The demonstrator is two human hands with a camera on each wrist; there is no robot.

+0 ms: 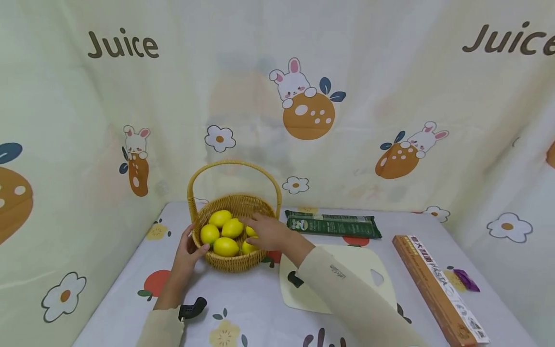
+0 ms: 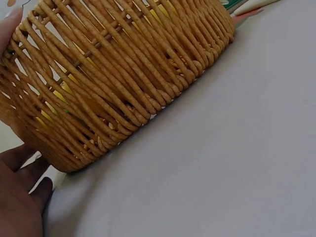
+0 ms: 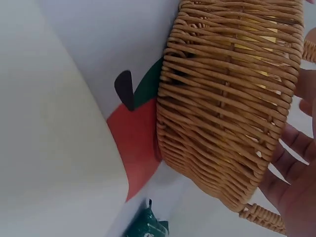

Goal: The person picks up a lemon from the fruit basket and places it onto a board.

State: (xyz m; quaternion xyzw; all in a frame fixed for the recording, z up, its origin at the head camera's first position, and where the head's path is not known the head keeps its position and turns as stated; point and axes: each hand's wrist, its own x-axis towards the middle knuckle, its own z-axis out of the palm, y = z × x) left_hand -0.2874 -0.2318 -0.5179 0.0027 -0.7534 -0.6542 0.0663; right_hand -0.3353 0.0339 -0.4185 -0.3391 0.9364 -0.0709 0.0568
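Note:
A round wicker basket (image 1: pixel 236 263) with a tall arched handle stands at the back left of the table, with several yellow lemons (image 1: pixel 226 247) inside. My left hand (image 1: pixel 185 253) holds the basket's left side, thumb near the front rim and fingers around the outer wall. From the right, my right hand (image 1: pixel 273 234) reaches over the rim, its fingers loosely extended above the lemons on that side and partly covering them. In the right wrist view, these fingers (image 3: pixel 291 148) pass over the rim beside the woven wall.
Right of the basket lies a cream cutting board (image 1: pixel 347 262), under my right forearm. Behind the board is a long green packet (image 1: pixel 338 226). Farther right are a long brown pasta box (image 1: pixel 433 284) and a small purple packet (image 1: pixel 467 280). A printed curtain (image 1: pixel 243 96) encloses the table.

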